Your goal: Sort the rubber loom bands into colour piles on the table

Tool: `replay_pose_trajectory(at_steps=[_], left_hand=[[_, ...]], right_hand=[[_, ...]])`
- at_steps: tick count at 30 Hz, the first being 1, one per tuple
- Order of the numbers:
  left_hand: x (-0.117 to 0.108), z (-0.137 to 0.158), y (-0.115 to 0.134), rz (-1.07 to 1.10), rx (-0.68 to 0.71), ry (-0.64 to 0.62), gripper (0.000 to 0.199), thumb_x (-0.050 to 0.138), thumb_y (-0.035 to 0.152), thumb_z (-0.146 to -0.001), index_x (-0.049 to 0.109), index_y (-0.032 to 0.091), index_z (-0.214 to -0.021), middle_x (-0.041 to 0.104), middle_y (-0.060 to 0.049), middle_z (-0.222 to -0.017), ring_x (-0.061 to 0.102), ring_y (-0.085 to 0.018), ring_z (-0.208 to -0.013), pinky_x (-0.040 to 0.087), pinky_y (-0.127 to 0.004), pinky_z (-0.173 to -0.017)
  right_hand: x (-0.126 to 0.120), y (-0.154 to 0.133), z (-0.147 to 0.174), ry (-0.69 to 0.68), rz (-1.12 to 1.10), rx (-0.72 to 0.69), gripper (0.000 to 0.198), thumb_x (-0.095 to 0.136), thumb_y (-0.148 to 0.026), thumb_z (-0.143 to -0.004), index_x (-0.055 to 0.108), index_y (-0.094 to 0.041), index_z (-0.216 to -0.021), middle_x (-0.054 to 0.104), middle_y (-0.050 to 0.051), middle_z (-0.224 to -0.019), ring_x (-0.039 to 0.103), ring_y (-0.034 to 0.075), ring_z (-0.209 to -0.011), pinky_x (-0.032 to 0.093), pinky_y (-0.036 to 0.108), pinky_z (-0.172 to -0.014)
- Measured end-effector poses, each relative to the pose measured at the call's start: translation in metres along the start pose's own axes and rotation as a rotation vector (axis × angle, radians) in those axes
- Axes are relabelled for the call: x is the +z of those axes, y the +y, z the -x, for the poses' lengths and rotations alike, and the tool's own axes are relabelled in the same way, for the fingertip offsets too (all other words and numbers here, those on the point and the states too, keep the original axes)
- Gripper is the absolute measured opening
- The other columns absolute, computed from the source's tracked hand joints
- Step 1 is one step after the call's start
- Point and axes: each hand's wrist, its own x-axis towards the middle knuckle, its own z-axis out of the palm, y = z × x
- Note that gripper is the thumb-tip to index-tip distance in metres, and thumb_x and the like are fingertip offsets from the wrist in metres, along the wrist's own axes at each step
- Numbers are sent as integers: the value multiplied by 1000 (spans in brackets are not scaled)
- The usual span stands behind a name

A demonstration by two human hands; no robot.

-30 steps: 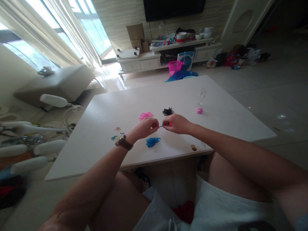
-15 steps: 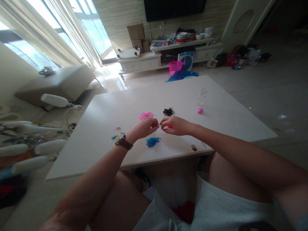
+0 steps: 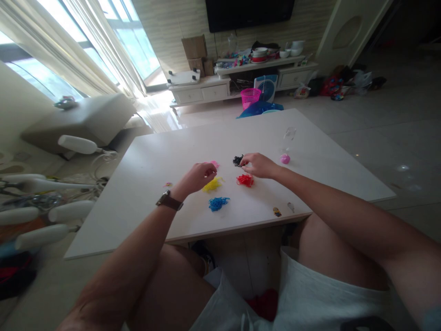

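My left hand (image 3: 199, 176), a brown-strapped watch (image 3: 168, 201) on its wrist, hovers with curled fingers by the pile of yellow rubber bands (image 3: 212, 185). It partly covers the pink rubber bands (image 3: 215, 163); whatever its fingers pinch is too small to make out. At the right edge of the pile of black rubber bands (image 3: 237, 160), the fingertips of my right hand (image 3: 258, 164) are bent together and touch the pile. What lies between them is hidden. Nearer to me are the red rubber bands (image 3: 245, 180) and the blue rubber bands (image 3: 218, 203).
The white table (image 3: 165, 156) also carries a pink ball-like item (image 3: 285, 158), a clear container (image 3: 289, 134), a minion figure (image 3: 277, 211) and a small clear piece (image 3: 291, 207). A tiny colourful charm (image 3: 167, 185) lies left. A lamp with white shades (image 3: 77, 144) stands beside the table.
My hands, which met over the yellow and red piles, have come apart. The right moved up to the black pile, the left slightly left, uncovering the yellow and red bands.
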Motion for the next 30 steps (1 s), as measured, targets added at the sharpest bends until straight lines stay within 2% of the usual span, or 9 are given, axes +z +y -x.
replay_pose_trajectory(at_steps=[5, 10, 14, 16, 19, 23, 30], left_hand=[[-19, 6, -28, -36, -201, 74, 21, 58, 32, -84, 73, 18, -90, 73, -5, -76, 65, -17, -68, 49, -28, -67], [-36, 15, -63, -27, -380, 149, 19, 61, 29, -76, 73, 18, -86, 71, -4, -69, 66, -18, -64, 49, -27, -64], [-51, 27, -91, -13, -532, 176, 19, 64, 32, -72, 73, 18, -83, 71, -3, -68, 67, -18, -65, 49, -27, -63], [-56, 34, -104, -54, -609, 104, 18, 67, 32, -69, 73, 18, -78, 71, -4, -65, 66, -19, -65, 49, -27, -62], [-57, 44, -121, -41, -704, -95, 18, 72, 31, -59, 73, 18, -72, 72, -4, -65, 66, -20, -65, 48, -27, -60], [-50, 52, -141, -28, -759, -294, 22, 79, 29, -46, 73, 20, -65, 70, -3, -62, 66, -22, -67, 48, -26, -58], [-38, 57, -156, -13, -833, -407, 20, 76, 25, -45, 72, 19, -63, 66, -3, -59, 57, -17, -57, 42, -24, -51]], right_hand=[[7, 45, -11, -42, 86, 174, 27, 62, -21, -87, 74, -13, -110, 71, 13, -122, 66, 23, -108, 48, 30, -95], [24, 61, -17, -93, 90, 136, 39, 62, -18, -86, 67, -10, -124, 65, 16, -135, 60, 26, -125, 44, 33, -107], [28, 62, -20, -89, 86, 86, 38, 64, -17, -84, 68, -13, -121, 62, 16, -139, 58, 26, -129, 43, 35, -111], [26, 62, -20, -70, 96, 77, 34, 65, -17, -83, 69, -15, -116, 61, 15, -141, 56, 26, -131, 42, 35, -113], [20, 60, -19, -54, 100, 75, 29, 64, -17, -83, 70, -16, -112, 59, 14, -143, 55, 26, -133, 40, 36, -116], [17, 60, -18, -54, 92, 85, 24, 64, -17, -83, 72, -17, -106, 60, 13, -141, 56, 26, -132, 39, 37, -117], [20, 64, -19, -79, 100, 62, 19, 66, -17, -82, 74, -19, -99, 63, 11, -137, 58, 26, -128, 41, 36, -115]])
